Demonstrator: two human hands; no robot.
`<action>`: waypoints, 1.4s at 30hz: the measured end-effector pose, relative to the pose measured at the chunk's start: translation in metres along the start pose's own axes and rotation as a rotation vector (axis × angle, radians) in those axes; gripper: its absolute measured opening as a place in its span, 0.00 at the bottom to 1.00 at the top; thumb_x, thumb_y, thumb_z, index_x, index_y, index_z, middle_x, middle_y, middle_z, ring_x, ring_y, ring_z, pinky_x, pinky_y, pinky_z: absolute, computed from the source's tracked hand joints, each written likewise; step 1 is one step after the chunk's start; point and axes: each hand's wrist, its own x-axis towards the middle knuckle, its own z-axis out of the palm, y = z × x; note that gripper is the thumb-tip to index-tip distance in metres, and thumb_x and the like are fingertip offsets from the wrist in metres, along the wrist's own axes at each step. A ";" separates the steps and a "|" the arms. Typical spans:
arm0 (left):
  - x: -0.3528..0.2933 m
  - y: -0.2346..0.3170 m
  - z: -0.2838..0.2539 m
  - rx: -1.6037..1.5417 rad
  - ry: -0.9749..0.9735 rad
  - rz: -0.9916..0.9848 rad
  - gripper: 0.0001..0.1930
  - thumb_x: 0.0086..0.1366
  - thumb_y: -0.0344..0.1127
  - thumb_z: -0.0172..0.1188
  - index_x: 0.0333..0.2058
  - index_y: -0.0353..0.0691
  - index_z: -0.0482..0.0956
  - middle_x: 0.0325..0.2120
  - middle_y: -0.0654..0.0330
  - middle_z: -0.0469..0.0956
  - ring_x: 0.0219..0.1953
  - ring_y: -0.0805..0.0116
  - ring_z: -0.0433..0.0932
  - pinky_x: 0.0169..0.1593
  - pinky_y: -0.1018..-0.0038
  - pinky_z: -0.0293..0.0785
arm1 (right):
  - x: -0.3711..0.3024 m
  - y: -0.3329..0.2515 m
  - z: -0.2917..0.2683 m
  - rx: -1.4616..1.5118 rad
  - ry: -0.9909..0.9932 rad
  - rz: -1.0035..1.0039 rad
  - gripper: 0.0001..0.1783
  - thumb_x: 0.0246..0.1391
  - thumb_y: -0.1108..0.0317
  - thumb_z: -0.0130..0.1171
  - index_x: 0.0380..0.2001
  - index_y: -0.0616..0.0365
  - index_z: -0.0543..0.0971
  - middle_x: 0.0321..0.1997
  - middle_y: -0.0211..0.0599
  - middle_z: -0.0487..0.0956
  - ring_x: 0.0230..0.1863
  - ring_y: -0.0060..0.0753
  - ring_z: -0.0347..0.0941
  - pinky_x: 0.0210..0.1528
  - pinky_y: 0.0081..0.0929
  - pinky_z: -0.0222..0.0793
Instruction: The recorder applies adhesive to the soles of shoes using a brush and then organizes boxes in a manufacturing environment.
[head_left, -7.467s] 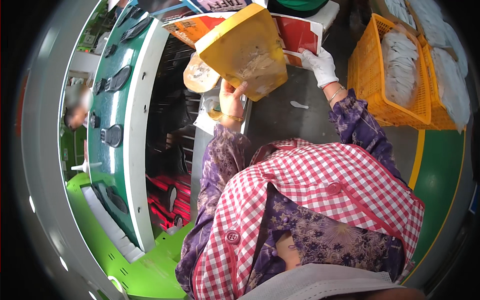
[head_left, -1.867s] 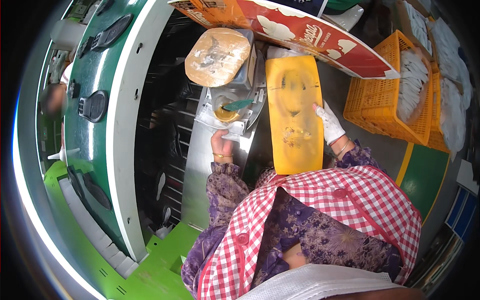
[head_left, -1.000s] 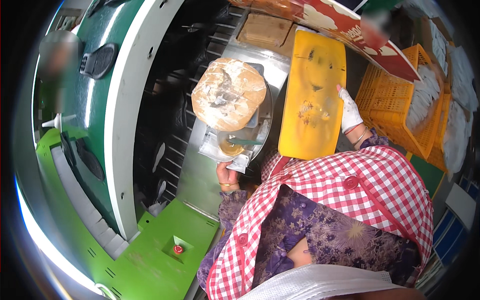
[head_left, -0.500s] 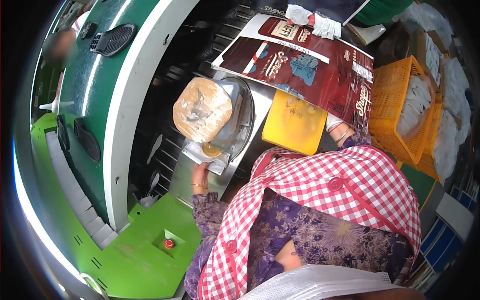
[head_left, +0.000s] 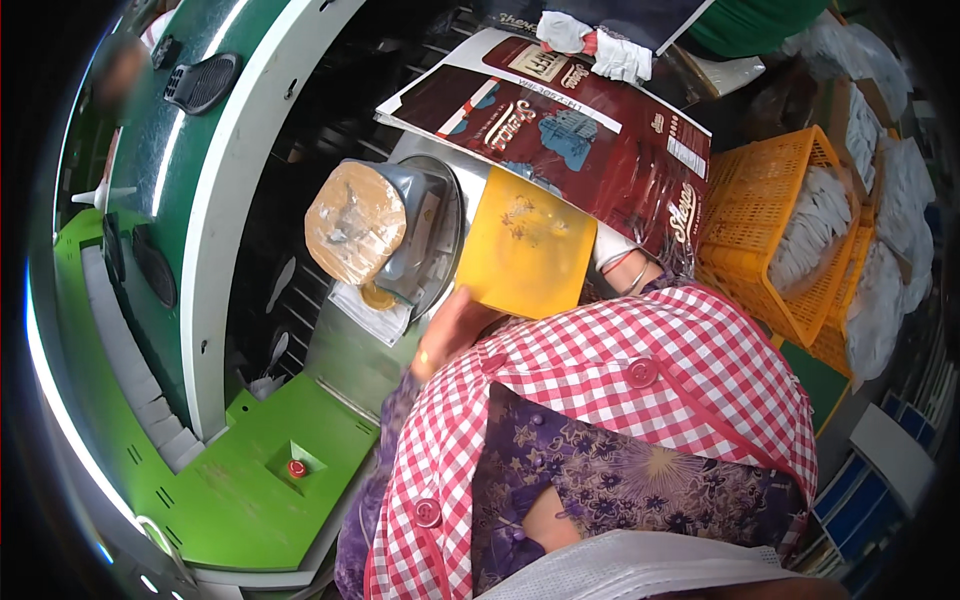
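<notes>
Left of the left hand (head_left: 452, 330) sits a round tan disc (head_left: 356, 222) on a grey metal bowl (head_left: 425, 235). That hand grips the lower left edge of the yellow tray (head_left: 525, 245). The right hand (head_left: 615, 252), mostly hidden behind the tray, holds its right edge; an orange crate (head_left: 765, 215) stands further right.

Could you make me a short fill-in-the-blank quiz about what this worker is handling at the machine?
1. Both hands hold a flat tray coloured ____.
2. The left hand grips the tray's lower ____ corner.
3. The crates at the right, holding white packets, are coloured ____.
4. The small button on the green platform is ____.

Answers: yellow; left; orange; red
</notes>
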 end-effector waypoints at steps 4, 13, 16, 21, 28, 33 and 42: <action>0.030 0.013 0.003 -0.053 0.062 0.069 0.25 0.58 0.33 0.56 0.53 0.31 0.66 0.50 0.54 0.72 0.53 0.60 0.70 0.57 0.62 0.64 | 0.005 -0.004 0.009 -0.059 -0.018 -0.039 0.18 0.54 0.66 0.56 0.47 0.61 0.74 0.38 0.37 0.79 0.39 0.32 0.76 0.42 0.23 0.72; 0.037 0.026 -0.024 -0.183 0.000 0.172 0.25 0.53 0.28 0.57 0.52 0.33 0.68 0.49 0.55 0.73 0.52 0.58 0.70 0.57 0.61 0.65 | -0.052 -0.076 0.009 -0.893 0.106 -0.830 0.19 0.43 0.76 0.65 0.42 0.62 0.77 0.32 0.37 0.79 0.33 0.34 0.77 0.36 0.25 0.72; 0.043 0.033 -0.028 -0.166 -0.013 0.191 0.25 0.53 0.29 0.57 0.52 0.33 0.68 0.49 0.55 0.73 0.52 0.58 0.70 0.57 0.62 0.64 | -0.052 -0.100 -0.007 -1.139 0.546 -1.285 0.24 0.38 0.59 0.71 0.39 0.55 0.76 0.38 0.33 0.78 0.40 0.39 0.73 0.40 0.33 0.70; 0.046 0.043 -0.024 -0.135 -0.062 0.199 0.26 0.53 0.29 0.57 0.52 0.33 0.67 0.49 0.54 0.72 0.53 0.58 0.69 0.58 0.61 0.62 | -0.023 -0.125 -0.043 -1.373 0.668 -1.241 0.41 0.35 0.50 0.71 0.53 0.57 0.68 0.57 0.40 0.67 0.58 0.46 0.62 0.59 0.43 0.56; 0.044 0.044 -0.031 -0.186 -0.094 0.169 0.27 0.52 0.29 0.57 0.53 0.32 0.66 0.50 0.53 0.72 0.53 0.56 0.69 0.58 0.58 0.61 | 0.041 -0.115 -0.091 -0.197 0.329 -0.755 0.25 0.51 0.78 0.59 0.54 0.63 0.67 0.50 0.35 0.73 0.47 0.26 0.71 0.52 0.23 0.67; 0.023 0.034 -0.046 -0.210 -0.016 0.248 0.29 0.51 0.27 0.55 0.55 0.33 0.64 0.51 0.52 0.71 0.55 0.56 0.68 0.58 0.57 0.64 | 0.071 -0.110 -0.082 0.038 0.531 -0.863 0.18 0.56 0.78 0.53 0.51 0.63 0.70 0.47 0.32 0.74 0.44 0.23 0.72 0.52 0.22 0.67; 0.092 0.025 -0.095 -0.332 -0.164 0.346 0.26 0.47 0.23 0.53 0.50 0.32 0.68 0.48 0.52 0.73 0.54 0.54 0.68 0.60 0.56 0.61 | 0.049 -0.137 -0.048 0.205 0.534 -0.840 0.15 0.59 0.69 0.53 0.48 0.62 0.72 0.45 0.32 0.75 0.42 0.22 0.71 0.46 0.22 0.69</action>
